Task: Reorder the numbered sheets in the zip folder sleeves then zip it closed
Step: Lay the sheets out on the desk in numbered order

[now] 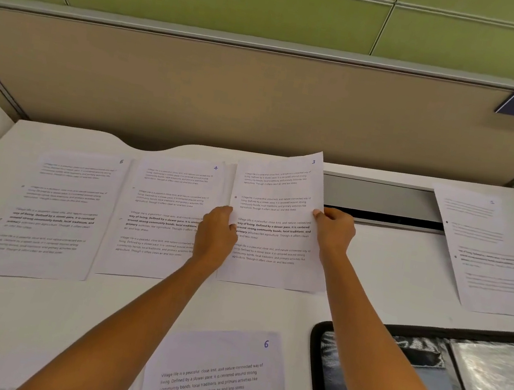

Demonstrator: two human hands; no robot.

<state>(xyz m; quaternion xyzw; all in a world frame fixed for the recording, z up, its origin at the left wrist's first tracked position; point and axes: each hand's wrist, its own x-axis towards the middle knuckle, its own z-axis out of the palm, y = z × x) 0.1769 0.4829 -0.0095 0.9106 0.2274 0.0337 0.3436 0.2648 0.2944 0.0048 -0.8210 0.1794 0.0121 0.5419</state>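
Head view: left hand (215, 232) and right hand (335, 230) hold one sheet (276, 197), numbered 3.

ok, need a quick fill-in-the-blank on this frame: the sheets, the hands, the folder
1. The left hand and the right hand grip the held sheet, which is numbered ___.
2. The neighbouring sheet on its left, flat on the desk, is numbered ___.
3. The nearest sheet, at bottom centre, is numbered ___.
4. The zip folder at the lower right is not zipped shut; it lies ___.

Missing words: 3; 4; 6; open
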